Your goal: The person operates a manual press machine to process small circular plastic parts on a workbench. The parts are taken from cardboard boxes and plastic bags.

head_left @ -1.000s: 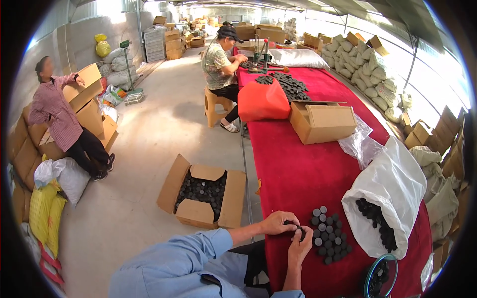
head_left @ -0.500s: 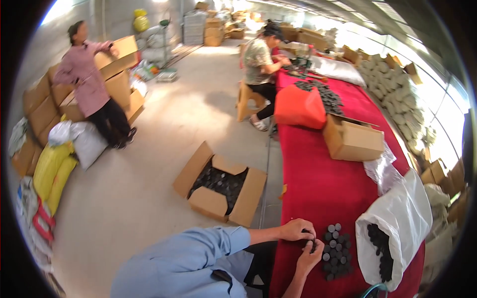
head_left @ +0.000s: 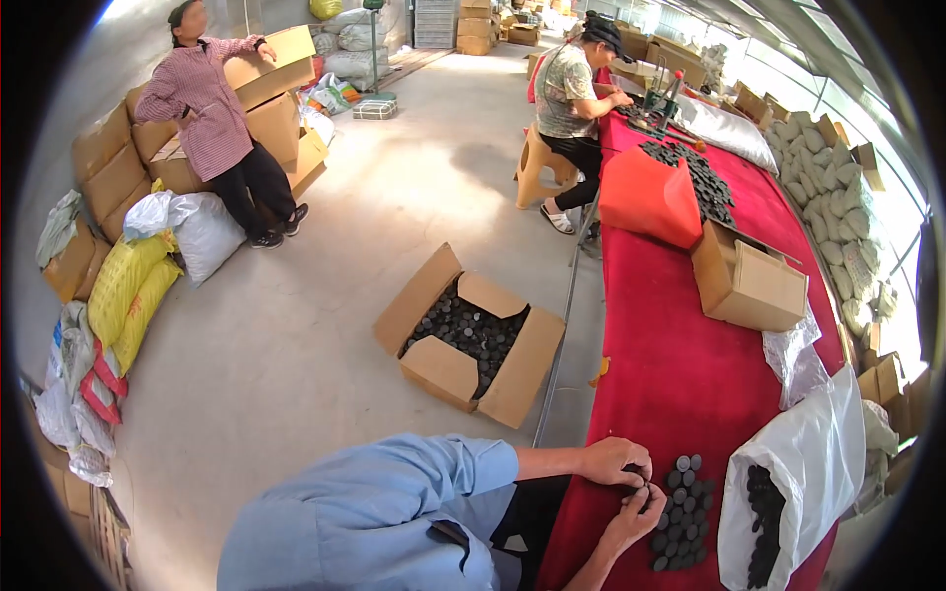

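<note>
Both hands meet over the near part of the red-covered table, with thumbs and fingertips close together. My left hand, coming out of a blue sleeve, is closed around a small dark piece. My right hand pinches at the same spot from the near side. The fingers hide most of the piece, so I cannot make out its full shape. Just right of the hands lies a cluster of black round caps, some with grey faces. Beyond it, a white sack lies with its mouth open, showing more black pieces.
An open carton filled with dark caps stands on the floor to the left. Farther along the table are a cardboard box, a red bag and a black heap. One person sits working; another stands by cartons.
The view has shifted, so the surroundings appear lower and farther right. My hands stay together at the small dark piece, with only slight finger movement. The standing person's head is now tilted differently.
</note>
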`<action>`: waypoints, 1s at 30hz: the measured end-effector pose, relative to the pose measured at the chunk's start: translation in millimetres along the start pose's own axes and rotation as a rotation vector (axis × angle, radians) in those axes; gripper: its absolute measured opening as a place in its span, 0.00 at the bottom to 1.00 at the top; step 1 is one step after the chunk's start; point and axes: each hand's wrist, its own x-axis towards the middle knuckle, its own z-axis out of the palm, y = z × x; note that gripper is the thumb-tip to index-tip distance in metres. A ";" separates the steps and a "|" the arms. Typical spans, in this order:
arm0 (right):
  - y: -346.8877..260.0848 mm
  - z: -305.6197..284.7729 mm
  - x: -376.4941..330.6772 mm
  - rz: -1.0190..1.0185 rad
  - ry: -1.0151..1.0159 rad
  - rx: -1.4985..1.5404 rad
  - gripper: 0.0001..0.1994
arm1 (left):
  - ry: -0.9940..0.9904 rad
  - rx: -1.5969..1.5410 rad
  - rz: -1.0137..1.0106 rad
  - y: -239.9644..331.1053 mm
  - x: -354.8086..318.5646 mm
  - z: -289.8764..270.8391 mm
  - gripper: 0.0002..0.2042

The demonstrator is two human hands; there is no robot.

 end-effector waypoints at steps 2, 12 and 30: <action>-5.3 0.6 -1.9 -0.020 0.013 0.013 0.08 | -0.013 -0.007 0.006 -0.6 0.8 -0.6 0.10; -21.8 4.8 -3.8 -0.041 0.021 0.044 0.06 | -0.002 -0.119 -0.061 -4.5 2.8 -2.7 0.08; -38.6 -3.3 2.8 0.104 -0.010 0.193 0.04 | -0.183 0.155 0.016 -2.6 3.4 -1.7 0.09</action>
